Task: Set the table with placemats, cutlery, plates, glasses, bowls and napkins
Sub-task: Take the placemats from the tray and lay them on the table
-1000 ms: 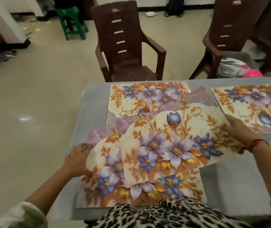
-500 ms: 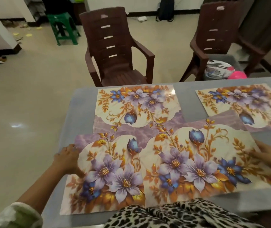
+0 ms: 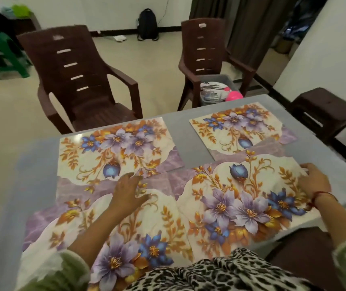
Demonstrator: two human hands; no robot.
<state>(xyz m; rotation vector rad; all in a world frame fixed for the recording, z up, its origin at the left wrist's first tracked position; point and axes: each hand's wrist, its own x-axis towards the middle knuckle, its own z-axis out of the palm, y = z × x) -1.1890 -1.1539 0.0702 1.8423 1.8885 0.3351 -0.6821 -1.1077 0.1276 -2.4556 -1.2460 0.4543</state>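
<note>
Four floral mats are down on the table (image 3: 185, 135), so the step in hand is, I judge, squaring the near pair. My left hand (image 3: 129, 192) lies flat, fingers straight, on the near-left placemat (image 3: 161, 219) by its far edge. My right hand (image 3: 314, 181) rests across the right edge of the near-right placemat (image 3: 241, 198). Its thumb is hidden, so I cannot tell whether it pinches that edge.

To do this well, I would pin the left mat with the flat palm and slide only the right one. That mat seems to lap over the near edge of the far-right placemat (image 3: 237, 127), and its near corner looks to overhang the table's near edge. I'd turn it square to that edge, leaving a gap like the one beside the far-left placemat (image 3: 113, 152).
</note>
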